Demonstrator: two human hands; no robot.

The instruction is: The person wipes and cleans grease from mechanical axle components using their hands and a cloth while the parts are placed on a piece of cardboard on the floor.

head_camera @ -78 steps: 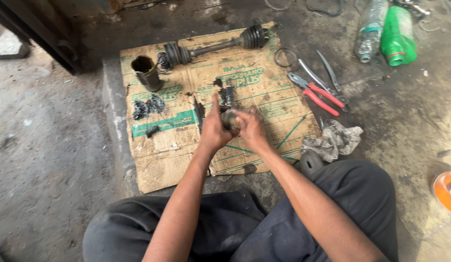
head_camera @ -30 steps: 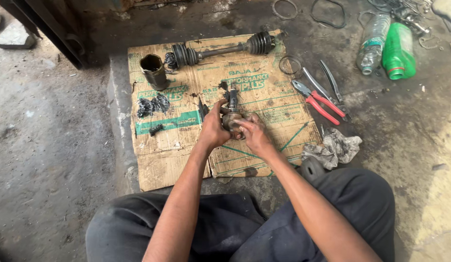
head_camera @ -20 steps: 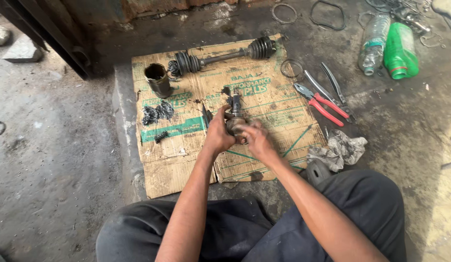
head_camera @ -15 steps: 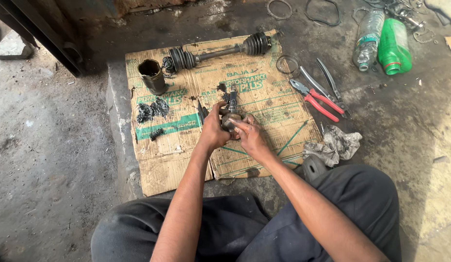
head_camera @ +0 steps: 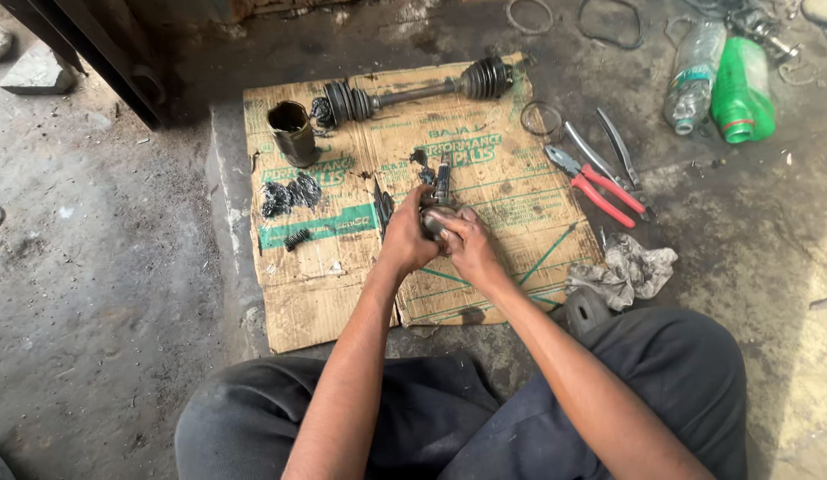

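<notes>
Both my hands are closed around a greasy round metal joint piece, held just above a flattened cardboard sheet on the ground. My left hand cups its left side and my right hand wraps its right side and front. A short dark splined shaft sticks out from the piece toward the far side. Most of the piece is hidden by my fingers.
On the cardboard lie a drive shaft with two rubber boots, a dark metal cup, greasy small parts and a spring. To the right lie red-handled pliers, a wire ring, a dirty rag, a clear bottle and a green bottle.
My hands stay clasped on the joint piece, shifting and working it slightly. The view swayed a little; nothing on the cardboard moved.
</notes>
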